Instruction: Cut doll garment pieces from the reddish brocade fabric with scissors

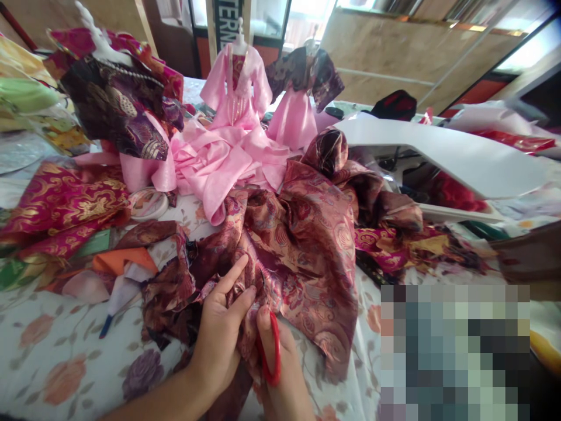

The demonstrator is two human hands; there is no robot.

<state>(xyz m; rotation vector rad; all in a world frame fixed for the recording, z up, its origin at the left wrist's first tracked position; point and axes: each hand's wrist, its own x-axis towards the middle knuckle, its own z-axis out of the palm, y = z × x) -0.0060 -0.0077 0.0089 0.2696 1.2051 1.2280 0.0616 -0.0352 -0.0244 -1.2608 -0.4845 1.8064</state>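
Reddish-brown brocade fabric (315, 234) lies bunched and spread in front of me, shiny with a swirling pattern. My left hand (223, 318) grips a fold of it, thumb pressed on the cloth and forefinger stretched forward. Close beside it, my right hand (280, 351) is closed on the red handle of scissors (275, 351), thumb at the loop. Their blades are mostly hidden among the folds near my fingertips. To the left of my left hand lies a crumpled strip of the same brocade (170, 292).
Small dress forms wear a pink robe (236, 88), a dark patterned top (118, 99) and a pink skirt (293, 117). Pink satin (219, 158) is heaped before them. Magenta-gold brocade (74, 204), a tape roll (149, 203) and scraps lie left. A white-framed tray (438, 181) stands right.
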